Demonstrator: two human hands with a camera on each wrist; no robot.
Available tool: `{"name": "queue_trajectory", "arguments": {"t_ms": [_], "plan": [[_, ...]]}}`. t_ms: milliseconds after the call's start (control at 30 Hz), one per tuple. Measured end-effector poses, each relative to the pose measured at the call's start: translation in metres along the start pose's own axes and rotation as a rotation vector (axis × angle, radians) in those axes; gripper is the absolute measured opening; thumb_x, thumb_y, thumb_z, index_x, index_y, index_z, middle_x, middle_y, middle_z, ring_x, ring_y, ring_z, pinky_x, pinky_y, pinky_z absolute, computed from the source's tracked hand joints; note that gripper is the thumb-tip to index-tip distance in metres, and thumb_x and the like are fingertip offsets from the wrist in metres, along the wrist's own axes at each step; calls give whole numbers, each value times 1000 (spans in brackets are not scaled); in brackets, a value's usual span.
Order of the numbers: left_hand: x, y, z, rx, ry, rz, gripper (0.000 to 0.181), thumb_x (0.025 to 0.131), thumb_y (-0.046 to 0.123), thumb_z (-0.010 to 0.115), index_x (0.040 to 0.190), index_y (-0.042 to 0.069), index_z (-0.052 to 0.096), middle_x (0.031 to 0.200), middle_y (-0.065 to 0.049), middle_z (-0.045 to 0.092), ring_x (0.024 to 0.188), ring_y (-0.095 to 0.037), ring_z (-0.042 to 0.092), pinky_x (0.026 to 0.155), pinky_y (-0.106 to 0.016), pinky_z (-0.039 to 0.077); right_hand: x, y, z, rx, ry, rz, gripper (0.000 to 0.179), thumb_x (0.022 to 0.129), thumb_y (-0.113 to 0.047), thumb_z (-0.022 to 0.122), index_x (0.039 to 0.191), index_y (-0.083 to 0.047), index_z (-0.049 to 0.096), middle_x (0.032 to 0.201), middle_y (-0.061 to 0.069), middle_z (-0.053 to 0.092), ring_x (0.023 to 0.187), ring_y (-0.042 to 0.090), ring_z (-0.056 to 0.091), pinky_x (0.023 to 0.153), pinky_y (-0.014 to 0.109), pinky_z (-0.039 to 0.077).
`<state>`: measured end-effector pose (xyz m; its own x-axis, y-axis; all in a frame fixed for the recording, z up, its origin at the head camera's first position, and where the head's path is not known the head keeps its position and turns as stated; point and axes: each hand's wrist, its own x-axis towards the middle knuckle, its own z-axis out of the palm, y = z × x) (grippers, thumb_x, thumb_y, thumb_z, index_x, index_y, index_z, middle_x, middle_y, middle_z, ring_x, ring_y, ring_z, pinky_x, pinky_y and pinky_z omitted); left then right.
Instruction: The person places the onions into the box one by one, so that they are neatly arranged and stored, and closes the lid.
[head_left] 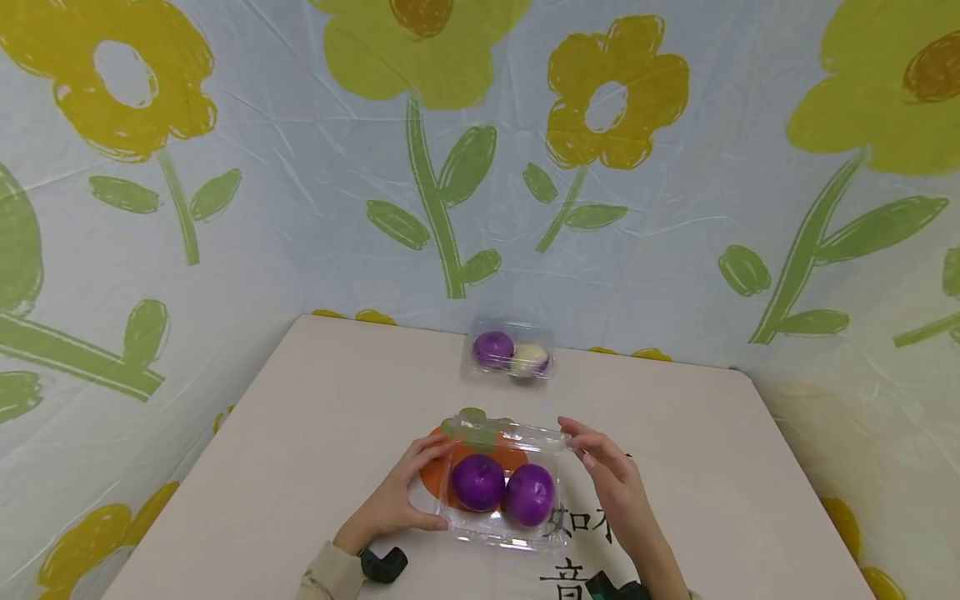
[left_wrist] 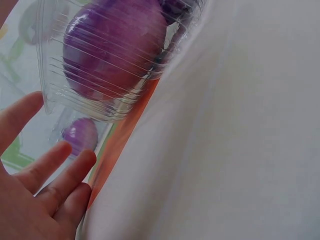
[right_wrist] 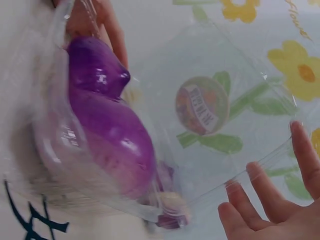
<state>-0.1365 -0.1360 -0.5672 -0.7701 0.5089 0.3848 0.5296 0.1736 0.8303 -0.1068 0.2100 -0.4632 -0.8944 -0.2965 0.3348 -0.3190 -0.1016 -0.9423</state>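
A clear plastic clamshell box (head_left: 495,535) holds two shiny purple onions (head_left: 478,482), side by side. Its lid (right_wrist: 240,145) stands raised from the base, with a round printed sticker (right_wrist: 202,105) on it. My left hand (head_left: 401,493) spans the box's left side, thumb near the front corner and fingers toward the back. In the left wrist view one fingertip meets the box rim, while the other fingers (left_wrist: 65,182) stretch out beside it. At the right, the fairly straight fingers of my right hand (head_left: 611,479) are at the lid's edge.
Farther back on the table (head_left: 360,375) stands a second clear box (head_left: 512,322) with a purple onion and a paler one. An orange and green print lies under the nearer box, with black printed characters (head_left: 567,575) in front. Flower-patterned cloth (head_left: 300,150) hangs behind.
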Motion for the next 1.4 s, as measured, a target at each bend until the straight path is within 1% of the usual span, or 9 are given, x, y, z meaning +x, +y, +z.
{"name": "queue_trajectory", "arguments": {"t_ms": [133, 367, 467, 600, 767, 967, 1100, 1233, 1400], "plan": [[-2, -1, -1, 19, 8, 3, 95, 67, 31, 93, 148, 15, 45, 153, -11, 33, 143, -36, 29, 117, -42, 22, -13, 6, 5, -28, 38, 32, 24, 105, -2, 37, 100, 15, 54, 150, 28, 39, 140, 29, 38, 109, 21, 32], [-1, -4, -1, 16, 6, 18, 95, 67, 31, 93, 147, 16, 45, 153, -13, 34, 142, -38, 31, 118, -41, 21, -31, 18, 15, -32, 124, 99, 10, 97, 8, 50, 88, 7, 55, 150, 24, 41, 137, 25, 43, 109, 25, 37], [0, -4, -1, -8, 6, 11, 97, 66, 30, 94, 148, 15, 42, 151, -10, 39, 140, -34, 34, 118, -37, 21, -37, 22, 19, -23, 168, 127, 4, 92, 9, 56, 96, 8, 54, 151, 21, 40, 138, 20, 42, 110, 22, 34], [0, -1, -1, -53, 3, -48, 105, 65, 29, 94, 150, 15, 35, 144, -1, 48, 136, -22, 42, 117, -27, 24, -42, 26, 20, 18, 197, 124, 33, 89, 11, 59, 120, 13, 47, 154, 24, 32, 140, 14, 38, 110, 21, 33], [0, 8, -6, -76, -24, -112, 111, 63, 25, 95, 152, 9, 30, 144, -2, 48, 136, -21, 42, 115, -21, 24, -47, 33, 15, 65, 122, 102, 63, 88, 14, 58, 145, 11, 30, 157, 26, 25, 142, 12, 34, 111, 22, 30], [-5, 24, -15, -138, -1, -176, 76, 86, 12, 76, 149, 3, 36, 142, -16, 51, 133, -37, 45, 114, -29, 31, -51, 38, 10, 81, 18, 154, 72, 88, 13, 57, 150, 10, 19, 158, 24, 24, 143, 8, 33, 112, 21, 27], [-7, 34, -16, -182, 27, -267, 41, 98, 13, 61, 136, 0, 50, 124, -18, 61, 110, -26, 60, 92, -33, 52, -50, 40, 8, 81, -26, 215, 79, 88, 9, 60, 152, 7, 15, 159, 29, 15, 141, 3, 33, 111, 20, 27], [-9, 40, -17, -245, -59, -339, 22, 102, 16, 53, 109, -3, 63, 93, -23, 64, 78, -16, 59, 64, -26, 51, -48, 39, 7, 65, -45, 328, 85, 86, 5, 64, 155, 3, 13, 161, 27, 11, 143, 8, 31, 108, 19, 31], [-12, 42, -15, -372, -252, -412, 29, 104, 22, 52, 95, -1, 68, 84, -28, 65, 67, -10, 57, 58, -19, 48, -46, 36, 9, -11, -42, 445, 91, 83, 0, 69, 156, -2, 14, 160, 26, 16, 145, 41, 22, 104, 18, 37]]}}
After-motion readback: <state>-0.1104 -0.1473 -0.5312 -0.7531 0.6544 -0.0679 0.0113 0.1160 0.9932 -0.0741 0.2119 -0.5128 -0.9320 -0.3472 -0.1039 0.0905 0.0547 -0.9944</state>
